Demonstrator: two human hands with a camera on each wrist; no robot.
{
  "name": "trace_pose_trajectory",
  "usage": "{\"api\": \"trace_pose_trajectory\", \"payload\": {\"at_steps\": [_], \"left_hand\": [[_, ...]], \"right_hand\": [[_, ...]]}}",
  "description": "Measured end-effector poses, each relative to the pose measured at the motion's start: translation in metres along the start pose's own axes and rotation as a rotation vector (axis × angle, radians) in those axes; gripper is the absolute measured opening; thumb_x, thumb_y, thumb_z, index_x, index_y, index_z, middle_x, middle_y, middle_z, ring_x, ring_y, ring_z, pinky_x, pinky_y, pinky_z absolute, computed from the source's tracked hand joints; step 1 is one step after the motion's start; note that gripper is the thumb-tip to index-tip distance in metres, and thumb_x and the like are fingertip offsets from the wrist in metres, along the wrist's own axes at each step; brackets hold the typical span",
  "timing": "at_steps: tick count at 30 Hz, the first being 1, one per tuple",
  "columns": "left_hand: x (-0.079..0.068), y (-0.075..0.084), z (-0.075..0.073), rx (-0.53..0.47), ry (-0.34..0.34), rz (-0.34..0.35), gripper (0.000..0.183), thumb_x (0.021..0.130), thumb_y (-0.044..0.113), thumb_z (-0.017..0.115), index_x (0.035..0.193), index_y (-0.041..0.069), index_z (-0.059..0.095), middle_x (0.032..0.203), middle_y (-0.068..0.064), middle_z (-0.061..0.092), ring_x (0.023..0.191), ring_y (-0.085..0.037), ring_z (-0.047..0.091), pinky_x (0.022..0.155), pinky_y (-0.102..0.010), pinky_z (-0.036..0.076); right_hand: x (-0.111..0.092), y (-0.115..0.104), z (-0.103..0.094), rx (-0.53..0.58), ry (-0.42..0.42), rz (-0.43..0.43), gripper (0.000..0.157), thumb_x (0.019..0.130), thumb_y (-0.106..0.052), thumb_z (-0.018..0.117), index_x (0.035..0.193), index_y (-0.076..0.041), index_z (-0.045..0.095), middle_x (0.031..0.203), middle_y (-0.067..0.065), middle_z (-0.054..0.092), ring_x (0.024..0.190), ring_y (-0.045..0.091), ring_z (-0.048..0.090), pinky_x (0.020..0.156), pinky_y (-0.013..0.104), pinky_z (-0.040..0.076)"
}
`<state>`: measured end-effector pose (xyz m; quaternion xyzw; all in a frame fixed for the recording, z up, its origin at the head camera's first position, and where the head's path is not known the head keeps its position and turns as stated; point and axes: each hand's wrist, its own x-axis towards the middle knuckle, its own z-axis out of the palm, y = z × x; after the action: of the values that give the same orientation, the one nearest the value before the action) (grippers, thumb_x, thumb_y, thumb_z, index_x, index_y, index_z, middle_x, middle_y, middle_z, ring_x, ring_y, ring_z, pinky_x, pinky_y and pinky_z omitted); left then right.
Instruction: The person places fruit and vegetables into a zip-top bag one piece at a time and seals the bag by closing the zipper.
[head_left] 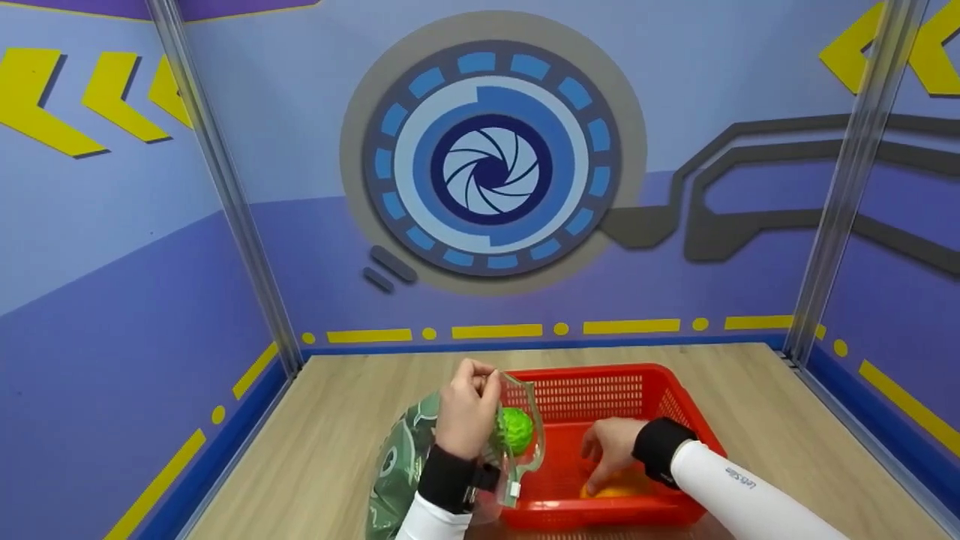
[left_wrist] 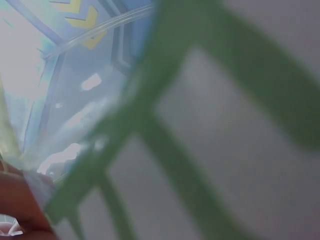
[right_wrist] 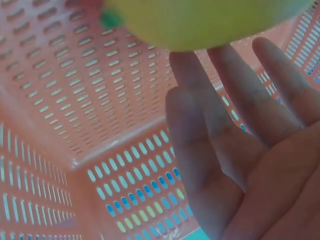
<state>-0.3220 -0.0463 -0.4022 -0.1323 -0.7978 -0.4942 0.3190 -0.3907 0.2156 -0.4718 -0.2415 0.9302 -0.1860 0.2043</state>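
Observation:
My left hand [head_left: 469, 409] pinches the upper edge of a green patterned plastic zip bag [head_left: 401, 461], with a white slider at the lower end of its mouth. A bright green knobbly ball [head_left: 517, 430] shows at the bag's clear mouth, just right of that hand. In the left wrist view the bag's film [left_wrist: 165, 165] fills most of the picture, blurred. Down inside a red slotted plastic basket [head_left: 592, 517], my right hand [head_left: 611, 446] has its fingertips right at a smooth yellow-orange thing [right_wrist: 210, 25] with a green tip. Its fingers look fairly straight in the right wrist view.
The basket stands on a wood-grain table [head_left: 330, 397], with the bag overlapping its left side. Printed blue-purple panels [head_left: 300, 262] enclose the table at the back and sides. Metal posts [head_left: 240, 202] rise at the two back corners.

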Motion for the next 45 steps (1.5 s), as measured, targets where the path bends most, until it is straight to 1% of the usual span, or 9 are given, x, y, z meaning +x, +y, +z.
{"api": "trace_pose_trajectory", "payload": {"at_steps": [5, 10, 14, 19, 24, 30, 35, 41, 45], "left_hand": [[-0.002, -0.001, 0.000, -0.013, -0.013, -0.006, 0.003, 0.097, 0.006, 0.066, 0.097, 0.003, 0.064, 0.058, 0.004, 0.047, 0.049, 0.003, 0.033, 0.050, -0.017, 0.028], [-0.002, -0.001, 0.000, -0.018, -0.019, -0.011, 0.003, 0.097, 0.004, 0.066, 0.096, 0.002, 0.064, 0.059, 0.004, 0.046, 0.049, 0.003, 0.033, 0.049, -0.017, 0.028], [-0.003, -0.001, 0.001, -0.016, -0.017, -0.008, 0.003, 0.097, 0.004, 0.066, 0.096, 0.002, 0.064, 0.059, 0.003, 0.048, 0.049, 0.003, 0.034, 0.049, -0.017, 0.029], [-0.004, -0.001, 0.000, -0.018, -0.020, -0.004, 0.003, 0.097, 0.005, 0.066, 0.096, 0.003, 0.064, 0.059, 0.002, 0.049, 0.049, 0.003, 0.034, 0.049, -0.017, 0.029], [-0.004, -0.002, 0.000, -0.029, -0.021, -0.011, 0.003, 0.098, 0.006, 0.066, 0.097, 0.003, 0.064, 0.059, 0.002, 0.049, 0.049, 0.003, 0.034, 0.049, -0.018, 0.029], [-0.005, -0.002, 0.001, -0.039, -0.034, -0.023, 0.005, 0.098, 0.008, 0.065, 0.097, 0.003, 0.064, 0.060, 0.003, 0.049, 0.049, 0.003, 0.035, 0.050, -0.017, 0.029], [-0.005, -0.002, 0.001, -0.009, -0.035, -0.014, 0.004, 0.099, 0.007, 0.065, 0.097, 0.004, 0.064, 0.059, 0.003, 0.048, 0.049, 0.003, 0.033, 0.051, -0.017, 0.028], [-0.003, -0.002, 0.001, 0.005, -0.034, 0.006, 0.004, 0.099, 0.008, 0.064, 0.098, 0.004, 0.064, 0.059, 0.002, 0.048, 0.049, 0.003, 0.033, 0.050, -0.017, 0.028], [-0.002, -0.002, 0.001, 0.009, -0.026, 0.018, 0.004, 0.099, 0.008, 0.065, 0.098, 0.004, 0.064, 0.060, 0.002, 0.049, 0.050, 0.003, 0.034, 0.050, -0.018, 0.030]], "right_hand": [[-0.004, -0.001, 0.006, -0.048, -0.027, -0.030, 0.032, 0.075, -0.031, 0.090, 0.102, -0.017, 0.079, 0.091, -0.007, 0.076, 0.080, 0.005, 0.062, 0.079, 0.029, 0.054], [-0.005, -0.002, 0.011, -0.075, 0.014, 0.066, 0.021, 0.080, -0.040, 0.086, 0.087, -0.022, 0.078, 0.081, -0.010, 0.072, 0.074, 0.010, 0.057, 0.073, 0.032, 0.050], [-0.005, 0.003, 0.010, -0.046, 0.048, 0.143, 0.026, 0.082, -0.046, 0.083, 0.083, -0.021, 0.076, 0.078, -0.006, 0.068, 0.073, 0.015, 0.054, 0.068, 0.033, 0.042], [-0.005, 0.007, 0.012, -0.030, -0.008, 0.118, 0.030, 0.076, -0.049, 0.087, 0.079, -0.022, 0.076, 0.068, -0.008, 0.061, 0.065, 0.013, 0.049, 0.061, 0.030, 0.035], [-0.003, 0.010, 0.015, -0.024, -0.015, 0.144, 0.039, 0.076, -0.053, 0.085, 0.068, -0.018, 0.070, 0.057, -0.006, 0.043, 0.056, 0.013, 0.039, 0.056, 0.030, 0.025], [-0.002, 0.017, 0.014, 0.035, 0.047, 0.232, 0.050, 0.077, -0.061, 0.082, 0.061, -0.019, 0.060, 0.054, -0.006, 0.037, 0.051, 0.013, 0.040, 0.050, 0.026, 0.028], [0.000, 0.021, 0.012, 0.028, 0.093, 0.205, 0.054, 0.081, -0.061, 0.079, 0.055, -0.019, 0.055, 0.051, -0.007, 0.038, 0.046, 0.012, 0.041, 0.045, 0.023, 0.033], [0.003, 0.026, 0.008, 0.084, 0.140, 0.114, 0.051, 0.090, -0.052, 0.074, 0.058, -0.017, 0.055, 0.054, -0.006, 0.039, 0.051, 0.011, 0.038, 0.052, 0.024, 0.027], [0.006, 0.026, 0.002, 0.111, 0.198, 0.077, 0.046, 0.093, -0.050, 0.071, 0.066, -0.015, 0.061, 0.058, -0.005, 0.045, 0.055, 0.012, 0.042, 0.056, 0.025, 0.032]]}}
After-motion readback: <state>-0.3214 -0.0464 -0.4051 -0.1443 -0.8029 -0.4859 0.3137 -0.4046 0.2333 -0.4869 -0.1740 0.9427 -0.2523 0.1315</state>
